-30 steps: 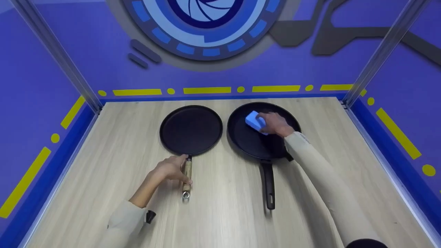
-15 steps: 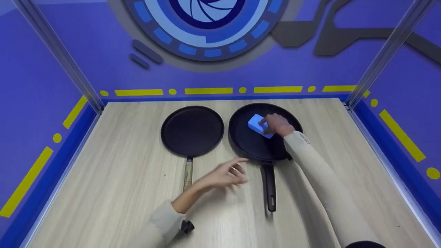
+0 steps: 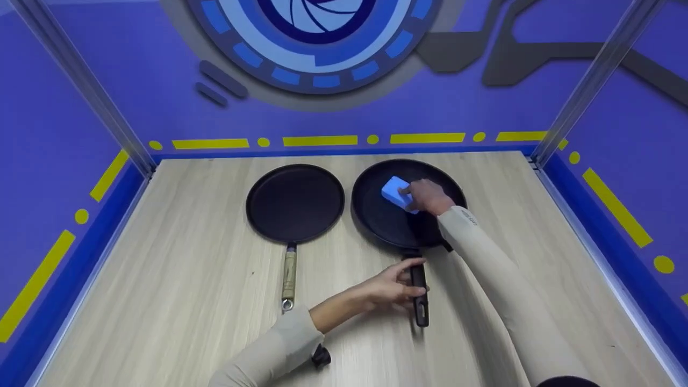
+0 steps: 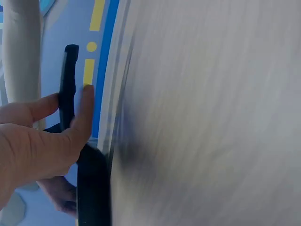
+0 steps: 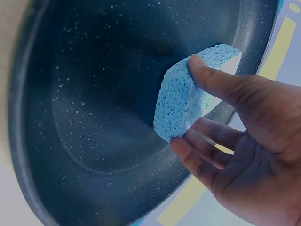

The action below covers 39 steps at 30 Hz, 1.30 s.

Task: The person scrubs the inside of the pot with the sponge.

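Observation:
In the head view a deep black frying pan (image 3: pixel 376 223) lies at the right, its black handle (image 3: pixel 422 316) pointing toward me. My left hand (image 3: pixel 388 287) grips this handle, thumb and fingers on either side of it; the left wrist view shows the handle (image 4: pixel 68 84) between them. Over the pan's inside my right hand (image 3: pixel 429 196) pinches a light blue sponge (image 3: pixel 394 189). Up close, the sponge (image 5: pixel 176 101) is porous with a paler side, and its edge is right at the speckled pan floor (image 5: pixel 103 127).
A flat black crepe pan (image 3: pixel 295 204) lies just left of the frying pan, its wooden handle (image 3: pixel 289 274) ending in a metal ring. The pale wood table (image 3: pixel 188 242) is bounded by blue walls (image 3: pixel 134 107) with yellow marks and metal corner posts.
My left hand has left the crepe pan's wooden handle and moved right to the frying pan's handle. The sponge in my right hand has shifted only slightly within the frying pan.

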{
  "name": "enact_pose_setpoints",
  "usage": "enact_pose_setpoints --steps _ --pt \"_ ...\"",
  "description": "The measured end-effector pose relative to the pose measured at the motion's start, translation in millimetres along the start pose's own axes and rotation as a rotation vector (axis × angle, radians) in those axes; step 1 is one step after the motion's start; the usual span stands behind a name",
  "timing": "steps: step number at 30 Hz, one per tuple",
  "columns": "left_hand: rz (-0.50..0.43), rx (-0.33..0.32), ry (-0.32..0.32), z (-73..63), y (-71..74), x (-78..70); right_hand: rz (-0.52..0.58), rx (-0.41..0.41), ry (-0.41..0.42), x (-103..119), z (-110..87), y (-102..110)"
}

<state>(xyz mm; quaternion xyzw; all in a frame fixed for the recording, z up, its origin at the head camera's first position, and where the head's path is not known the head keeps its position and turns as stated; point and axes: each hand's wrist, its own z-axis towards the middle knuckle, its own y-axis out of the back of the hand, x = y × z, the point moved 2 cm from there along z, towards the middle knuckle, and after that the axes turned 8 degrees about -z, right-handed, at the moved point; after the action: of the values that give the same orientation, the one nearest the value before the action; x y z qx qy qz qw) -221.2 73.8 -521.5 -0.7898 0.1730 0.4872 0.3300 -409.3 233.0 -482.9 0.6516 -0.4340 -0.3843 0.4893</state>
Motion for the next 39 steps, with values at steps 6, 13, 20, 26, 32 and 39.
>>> enact_pose_setpoints --steps 6,13,20,26,32,39 --pt "-0.111 -0.036 0.028 4.3 -0.8 2.0 -0.025 -0.03 0.095 9 -10.8 0" --pt "-0.137 -0.036 0.058 10.1 3.8 -0.3 0.018 -0.023 0.265 32 -28.9 0" --pt "-0.228 -0.012 0.092 14.7 6.4 0.6 0.014 -0.155 0.337 44 -30.7 -7" --pt "-0.22 0.002 0.097 14.2 6.9 1.6 -0.041 -0.166 0.319 50 -14.8 -7" --pt "-0.218 0.022 0.091 13.9 6.5 2.6 -0.11 -0.208 0.231 43 12.7 -7" --pt "-0.215 0.018 0.096 15.7 8.3 2.6 -0.16 -0.299 0.12 20 34.6 -9"
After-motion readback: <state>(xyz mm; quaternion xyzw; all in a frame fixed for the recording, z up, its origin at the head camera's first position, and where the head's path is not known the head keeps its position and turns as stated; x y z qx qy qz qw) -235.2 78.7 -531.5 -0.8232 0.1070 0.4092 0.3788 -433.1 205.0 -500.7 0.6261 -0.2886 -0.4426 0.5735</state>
